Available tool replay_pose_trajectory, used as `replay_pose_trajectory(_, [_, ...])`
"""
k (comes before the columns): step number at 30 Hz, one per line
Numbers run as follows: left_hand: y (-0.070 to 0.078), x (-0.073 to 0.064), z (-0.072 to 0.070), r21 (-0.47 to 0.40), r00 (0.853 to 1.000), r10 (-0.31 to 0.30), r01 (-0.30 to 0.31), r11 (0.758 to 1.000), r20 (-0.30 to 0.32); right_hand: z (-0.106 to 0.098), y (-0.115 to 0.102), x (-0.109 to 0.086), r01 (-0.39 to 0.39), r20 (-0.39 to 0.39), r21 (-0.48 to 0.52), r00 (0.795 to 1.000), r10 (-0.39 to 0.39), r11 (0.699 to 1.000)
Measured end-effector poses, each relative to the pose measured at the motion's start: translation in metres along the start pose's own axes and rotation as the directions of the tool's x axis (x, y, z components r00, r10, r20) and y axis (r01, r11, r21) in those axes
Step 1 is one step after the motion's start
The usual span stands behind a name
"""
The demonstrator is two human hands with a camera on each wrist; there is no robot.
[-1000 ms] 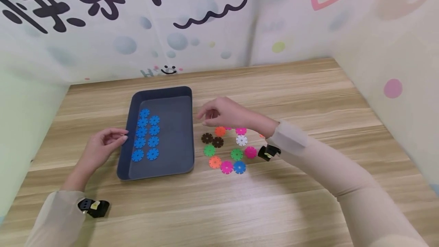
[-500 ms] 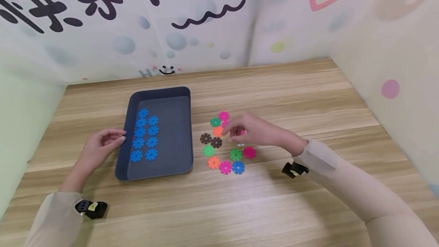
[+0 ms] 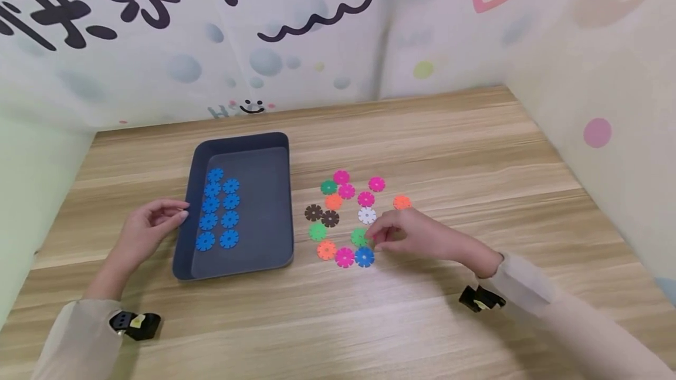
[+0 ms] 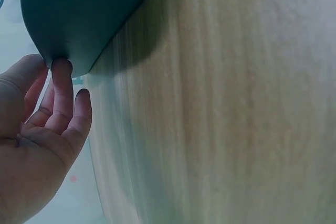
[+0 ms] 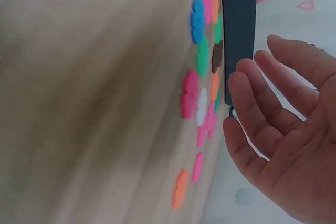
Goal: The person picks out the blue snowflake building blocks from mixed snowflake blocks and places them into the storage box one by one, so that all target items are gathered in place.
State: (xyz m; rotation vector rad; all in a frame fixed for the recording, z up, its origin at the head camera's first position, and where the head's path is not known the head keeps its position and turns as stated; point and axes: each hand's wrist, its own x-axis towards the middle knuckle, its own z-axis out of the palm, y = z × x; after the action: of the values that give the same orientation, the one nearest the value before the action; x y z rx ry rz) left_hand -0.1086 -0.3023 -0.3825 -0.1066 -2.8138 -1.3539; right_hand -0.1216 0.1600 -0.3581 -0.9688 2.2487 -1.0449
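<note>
My left hand (image 3: 145, 230) pinches the left rim of a dark grey tray (image 3: 266, 204); thumb and fingertips at the rim show in the left wrist view. Inside the tray, blue notched plastic discs (image 3: 229, 219) lie in two columns along its left side. My right hand (image 3: 422, 234) hovers low over the loose discs, fingers loosely bent with nothing between them. Nearest its fingertips are a green disc (image 3: 359, 237) and a blue disc (image 3: 364, 257). A pink disc (image 5: 189, 94), hidden under the hand in the head view, shows in the right wrist view.
Right of the tray lie more loose discs: a white disc (image 3: 367, 214), two brown discs (image 3: 314, 212), several pink ones, green ones, and orange ones such as the orange disc (image 3: 401, 202). A printed wall covering (image 3: 317, 63) stands behind the wooden table (image 3: 327, 321).
My right hand has moved from beside the tray's right edge rightward and nearer to me, over the loose discs. The left hand stays at the rim. The view has shifted slightly.
</note>
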Motion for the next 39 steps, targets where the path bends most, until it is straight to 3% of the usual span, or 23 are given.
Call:
replay_pose_trajectory(9, [-0.001,-0.001,-0.001,0.024,1.0,0.004,-0.004,1.0,-0.006,0.023,0.014,-0.006,-0.008,-0.046,-0.062,0.999,0.005,0.998])
replay_pose_trajectory(21, [0.001,0.0,-0.002,0.03,1.0,-0.026,0.026,0.999,0.005,0.034,0.012,0.002,-0.034,-0.141,-0.159,0.99,0.011,0.987])
replay_pose_trajectory(39, [-0.001,0.0,-0.001,0.017,1.0,-0.018,0.018,1.0,0.0,0.033,0.009,0.009,-0.023,-0.07,-0.259,0.998,0.005,0.966])
